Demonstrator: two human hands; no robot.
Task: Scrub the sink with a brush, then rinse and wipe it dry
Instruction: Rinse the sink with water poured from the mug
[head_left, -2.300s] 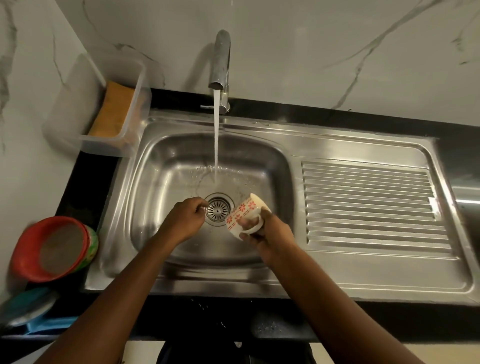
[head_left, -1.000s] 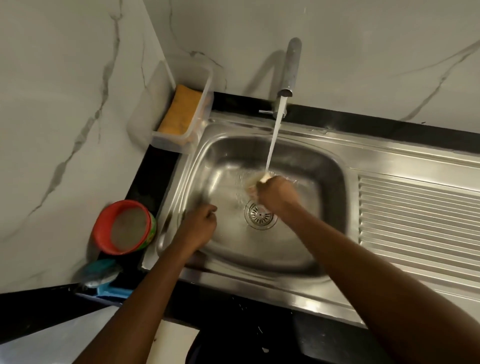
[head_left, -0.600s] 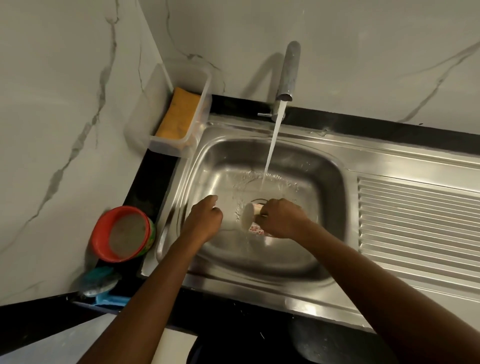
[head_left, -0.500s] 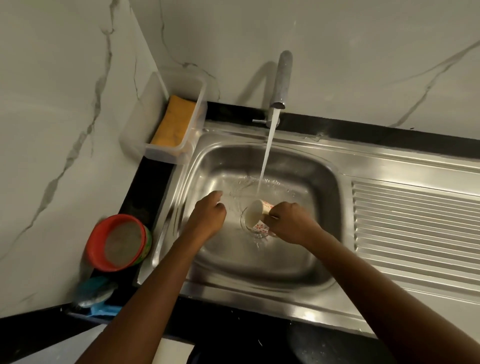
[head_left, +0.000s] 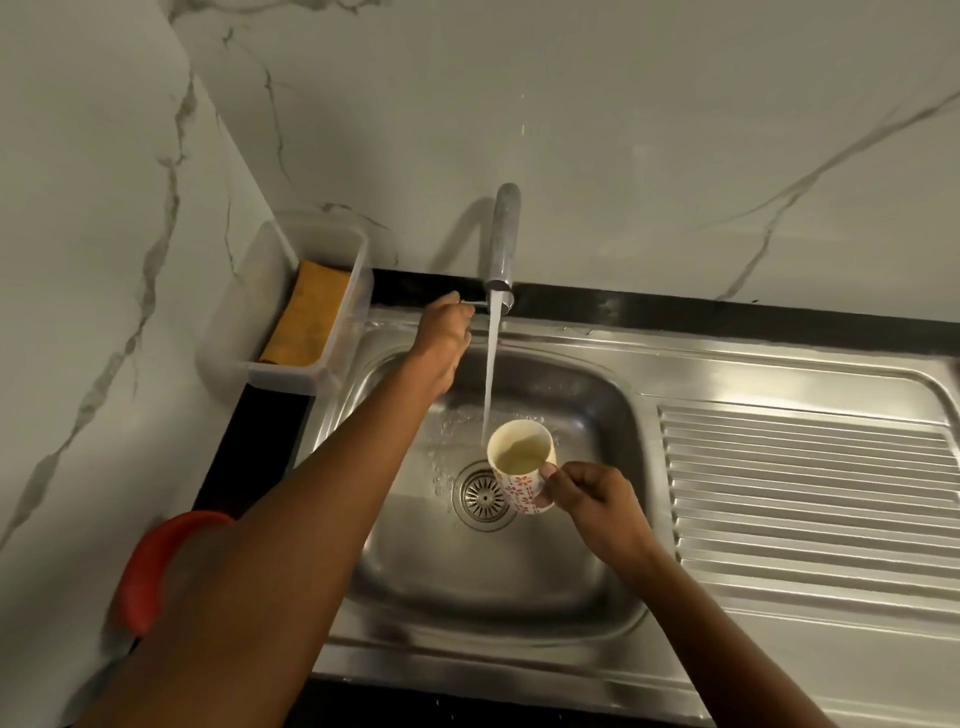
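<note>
Setting: a white marble-look wall (head_left: 623, 130) with grey veins meets a black countertop (head_left: 675, 318) in a corner.
Sink: the stainless-steel sink (head_left: 467, 577) is set into the countertop, with its basin on the left and a ribbed steel drainboard (head_left: 810, 493) on the right. The basin floor is wet, and there is splashing behind the round slotted drain strainer (head_left: 480, 498).
Tap: a slim chrome tap (head_left: 505, 234) stands at the back rim, and a stream of water (head_left: 492, 364) is running from it. The stream comes down at the far-left edge of the cup's rim. I cannot tell whether it lands inside.
Left hand: the left hand (head_left: 444, 338) is stretched to the thin metal tap lever (head_left: 479, 303), with the fingertips on it. I cannot tell whether they pinch it or only press.
Right hand: the right hand (head_left: 592, 499) grasps a white cup with red flower print (head_left: 521, 470). The fingers are curled at its right side. The cup is upright above the strainer and has pale water in it.
Corner box: a clear plastic box (head_left: 283, 371) sits just beside the sink's left rear corner. An orange sponge (head_left: 306, 314) lies inside it.
Left edge: a red round bowl (head_left: 150, 561) on the countertop is partly hidden by the left forearm.
</note>
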